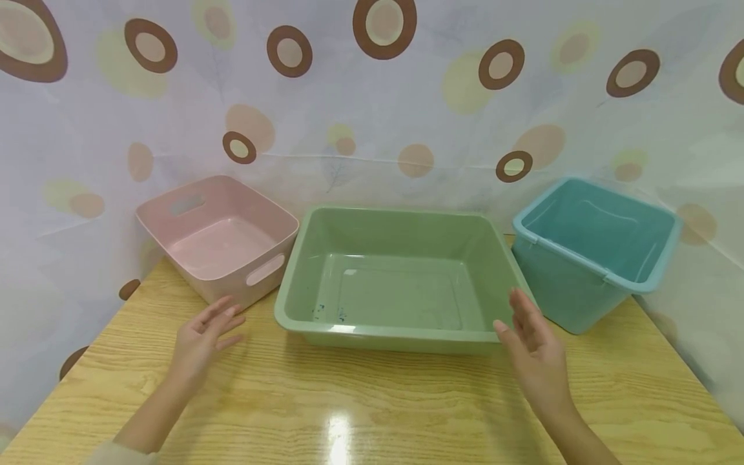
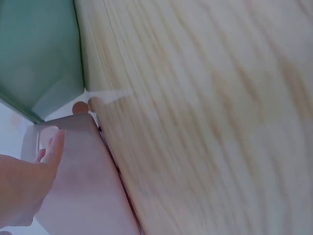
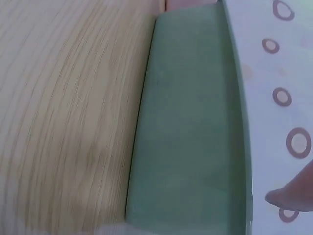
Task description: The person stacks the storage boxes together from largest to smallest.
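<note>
A green rectangular basin (image 1: 401, 335) sits in the middle of the wooden table, with small dark blue marks on its floor. My left hand (image 1: 203, 339) is held with fingers extended just in front of a pink bin (image 1: 227, 292) with cut-out handles; in the left wrist view the hand (image 2: 34, 181) overlaps that bin (image 2: 88, 171). My right hand (image 1: 537, 355) hangs by the basin's front right corner, fingers loosely bent and nothing in them. In the right wrist view a fingertip (image 3: 293, 193) shows beside the basin's rim (image 3: 244, 127).
A teal bin (image 1: 575, 290) stands right of the basin, turned at an angle. Behind everything hangs a white cloth (image 1: 372, 116) with brown, peach and yellow circles. The table (image 1: 372, 407) has light wood grain and reflects a bright spot near its front.
</note>
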The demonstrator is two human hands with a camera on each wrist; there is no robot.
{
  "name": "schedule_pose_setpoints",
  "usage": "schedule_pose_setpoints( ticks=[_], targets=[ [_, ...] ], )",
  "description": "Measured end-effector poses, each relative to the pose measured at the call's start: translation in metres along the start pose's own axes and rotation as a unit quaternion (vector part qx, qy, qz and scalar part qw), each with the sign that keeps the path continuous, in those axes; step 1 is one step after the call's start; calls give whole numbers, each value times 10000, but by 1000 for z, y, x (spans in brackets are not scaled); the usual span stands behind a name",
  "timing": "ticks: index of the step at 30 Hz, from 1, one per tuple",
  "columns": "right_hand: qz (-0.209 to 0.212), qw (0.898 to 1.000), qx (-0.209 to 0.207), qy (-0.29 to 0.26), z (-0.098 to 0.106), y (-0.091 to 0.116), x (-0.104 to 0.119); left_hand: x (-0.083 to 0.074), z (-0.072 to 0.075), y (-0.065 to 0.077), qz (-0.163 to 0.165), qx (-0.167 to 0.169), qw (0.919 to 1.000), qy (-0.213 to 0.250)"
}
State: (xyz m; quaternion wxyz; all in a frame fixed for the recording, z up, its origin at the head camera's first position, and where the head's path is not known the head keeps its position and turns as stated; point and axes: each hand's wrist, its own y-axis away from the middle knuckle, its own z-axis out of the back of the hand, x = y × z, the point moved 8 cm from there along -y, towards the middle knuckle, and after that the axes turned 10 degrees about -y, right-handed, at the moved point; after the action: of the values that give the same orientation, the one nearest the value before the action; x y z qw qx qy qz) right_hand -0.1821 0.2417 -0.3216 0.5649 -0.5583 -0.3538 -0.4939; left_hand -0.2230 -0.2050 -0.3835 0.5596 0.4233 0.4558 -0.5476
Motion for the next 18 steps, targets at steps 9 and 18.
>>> schedule_pose_setpoints(
  ticks=[9, 18],
  targets=[
    [-817, 9892, 777, -933, -49, 9, 6, 5, 25, 1, -66, -109, 9996, 267],
    [-983, 9787, 1330, -1214, -99, 17, 19, 16, 51, -5, 121, -204, 9992, 336]
  ],
)
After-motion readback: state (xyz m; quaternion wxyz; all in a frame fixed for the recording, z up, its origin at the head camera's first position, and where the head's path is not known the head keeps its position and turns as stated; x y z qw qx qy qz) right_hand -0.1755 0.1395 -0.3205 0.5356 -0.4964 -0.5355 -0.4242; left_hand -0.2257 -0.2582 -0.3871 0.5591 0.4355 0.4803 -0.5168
